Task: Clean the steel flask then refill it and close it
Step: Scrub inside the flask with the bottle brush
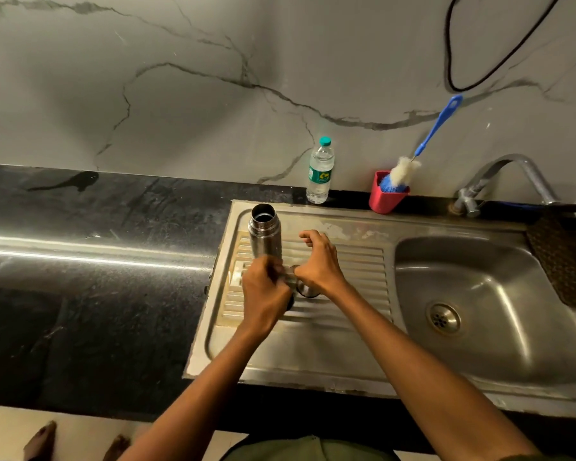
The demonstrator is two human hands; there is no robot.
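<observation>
Steel flask (264,232), uncapped, upright on the sink's drainboard (356,261). Left hand (263,291) and right hand (318,261), fingers curled, meet over a small steel piece (291,277), apparently the flask's cap; blur obscures which fingers grip it.

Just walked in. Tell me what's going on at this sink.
A person stands at the sink's drainboard. The steel flask stands open and upright there. Both hands, left hand and right hand, work a small steel piece, likely its cap, partly hidden. A water bottle and bottle brush wait behind.
</observation>
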